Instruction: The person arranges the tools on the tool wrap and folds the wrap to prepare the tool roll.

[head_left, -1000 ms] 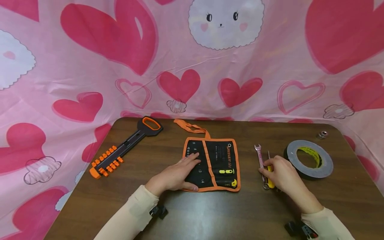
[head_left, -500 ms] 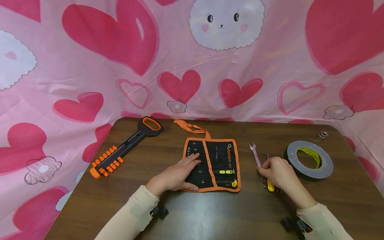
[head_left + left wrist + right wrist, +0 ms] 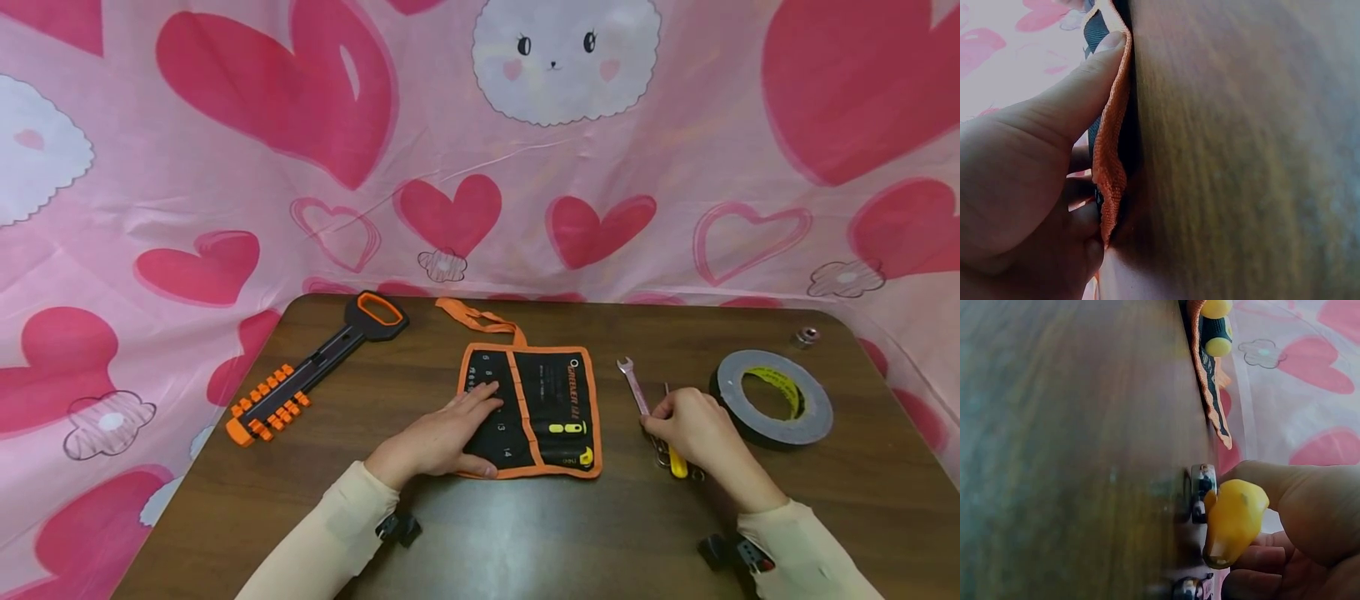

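My left hand [image 3: 442, 437] lies spread over the left half of a black tool pouch [image 3: 551, 387] with orange trim. Its thumb [image 3: 1082, 84] rests at the pouch's near edge in the left wrist view. Toward the right, my right hand [image 3: 697, 429] pinches a combination wrench [image 3: 633, 387] between thumb and forefinger, its open end pointing away. Under the same hand lies a yellow-handled screwdriver [image 3: 677, 465]; its yellow handle [image 3: 1235, 519] stands out near the fingers in the right wrist view. A second wrench's ring end [image 3: 697, 475] shows beside it, the rest hidden by the hand.
A large roll of grey tape [image 3: 813, 417] lies right of my right hand, with a small metal socket [image 3: 806, 336] behind it. On the left rests a black bar with orange clips [image 3: 300, 383] and a loop handle. The pouch's orange strap [image 3: 480, 319] trails toward the back edge.
My right hand has shifted slightly left, and the wrench's open end has swung left, away from the yellow screwdriver. The left hand and pouch stay put.
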